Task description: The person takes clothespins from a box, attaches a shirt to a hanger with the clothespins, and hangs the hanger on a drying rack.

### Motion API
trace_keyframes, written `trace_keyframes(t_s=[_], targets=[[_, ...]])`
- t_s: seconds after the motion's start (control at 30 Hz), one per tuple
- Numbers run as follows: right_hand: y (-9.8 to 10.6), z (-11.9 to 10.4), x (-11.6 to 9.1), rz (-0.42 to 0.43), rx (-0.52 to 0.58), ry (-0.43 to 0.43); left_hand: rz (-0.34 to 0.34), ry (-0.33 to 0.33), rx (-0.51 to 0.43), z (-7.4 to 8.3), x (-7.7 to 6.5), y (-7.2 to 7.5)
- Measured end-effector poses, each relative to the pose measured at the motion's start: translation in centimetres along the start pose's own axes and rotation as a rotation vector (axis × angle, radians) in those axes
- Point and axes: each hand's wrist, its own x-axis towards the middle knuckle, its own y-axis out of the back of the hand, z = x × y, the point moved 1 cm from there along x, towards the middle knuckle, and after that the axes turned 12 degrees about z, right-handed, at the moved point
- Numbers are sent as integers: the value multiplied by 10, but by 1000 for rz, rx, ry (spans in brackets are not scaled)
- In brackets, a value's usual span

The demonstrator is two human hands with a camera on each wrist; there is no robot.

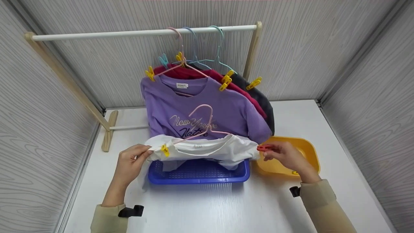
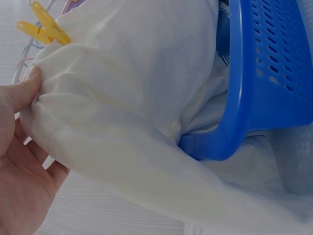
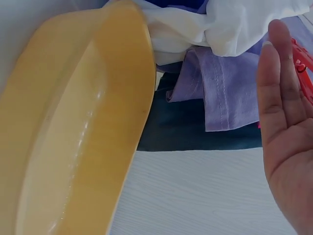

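A white shirt (image 1: 207,152) hangs on a pink hanger (image 1: 210,124) above the blue basket (image 1: 199,179), partly draped into it. Near the left shoulder a yellow clothespin (image 1: 165,150) clips the shirt to the hanger. My left hand (image 1: 131,163) pinches the shirt's left sleeve; in the left wrist view the thumb (image 2: 27,88) lies on top of the white cloth. Between the fingers of my right hand (image 1: 288,157) is a red clothespin (image 1: 264,148), close to the shirt's right sleeve. Whether the clothespin touches the cloth, I cannot tell.
Behind, a rack with a white rod (image 1: 129,33) carries a purple shirt (image 1: 200,100), a red garment (image 1: 255,108) and a dark garment (image 1: 263,97), all with clothespins on their shoulders. At right stands a yellow basin (image 1: 312,152) holding a yellow clothespin.
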Motion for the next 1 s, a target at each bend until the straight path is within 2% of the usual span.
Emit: trace_keyframes(t_s=[0.27,0.47,0.6,0.8,1.0], targets=[[-10,-13,8,-36,-63,92,4,-13,-10,0,0,1],[-16,-19,17,-10,-137,204,-2,-18,-19,0,0,0],[-17,-20,21,7,-147,247,-8,-14,-22,-1,0,1],[-19,-20,28,22,-134,230,-31,35,-7,0,-1,2],[-23,-22,34,29,-106,255,-23,21,-11,1,0,2]])
